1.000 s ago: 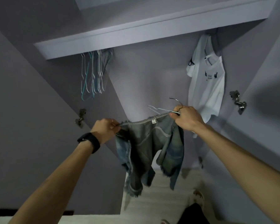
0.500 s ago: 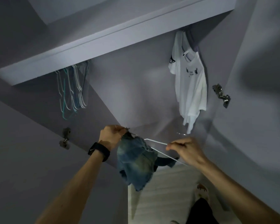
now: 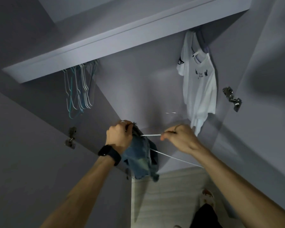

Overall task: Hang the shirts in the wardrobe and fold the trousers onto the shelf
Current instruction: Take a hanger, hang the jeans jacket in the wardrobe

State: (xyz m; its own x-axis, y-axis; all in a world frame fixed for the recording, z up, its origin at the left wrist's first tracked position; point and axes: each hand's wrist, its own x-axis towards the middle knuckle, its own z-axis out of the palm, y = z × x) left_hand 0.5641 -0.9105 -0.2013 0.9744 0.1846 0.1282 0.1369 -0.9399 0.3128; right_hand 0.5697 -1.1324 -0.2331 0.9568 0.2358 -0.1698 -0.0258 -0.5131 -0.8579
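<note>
Head view: denim shorts (image 3: 138,160) bunched in left hand (image 3: 118,137), hanger (image 3: 152,135) partly hidden.

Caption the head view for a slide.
Left hand grips denim shorts while right hand pinches a white wire hanger near a hung white T-shirt.

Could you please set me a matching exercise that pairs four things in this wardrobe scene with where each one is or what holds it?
Things:
1. white T-shirt
2. empty hangers
3. denim shorts
4. white wire hanger

Places:
A. bunched in the left hand
B. hanging at the right side of the wardrobe
C. pinched by the right hand
D. hanging together at the wardrobe's left side

Pairs: 1-B, 2-D, 3-A, 4-C.
</note>
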